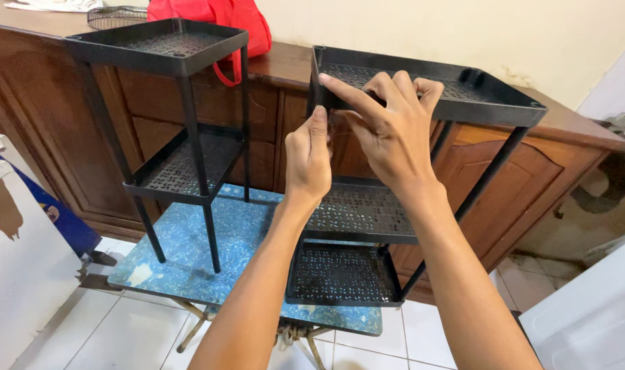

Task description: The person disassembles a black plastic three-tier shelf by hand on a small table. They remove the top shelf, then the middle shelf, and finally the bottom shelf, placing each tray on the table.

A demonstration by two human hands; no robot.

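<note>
A black plastic rack with three perforated shelves (490, 103) stands on a small blue table (189, 260), right of centre. My right hand (391, 127) grips the near edge of its top shelf, index finger stretched toward the left corner. My left hand (307, 159) pinches the front-left corner post just under that shelf. A second black rack (168, 48) with two shelves stands to the left on the same table, untouched.
A brown wooden cabinet (504, 199) runs behind the table, with a red bag (223, 17) and a wire basket (114, 15) on top. A white and blue panel (18, 226) leans at the left. The floor has white tiles (120, 336).
</note>
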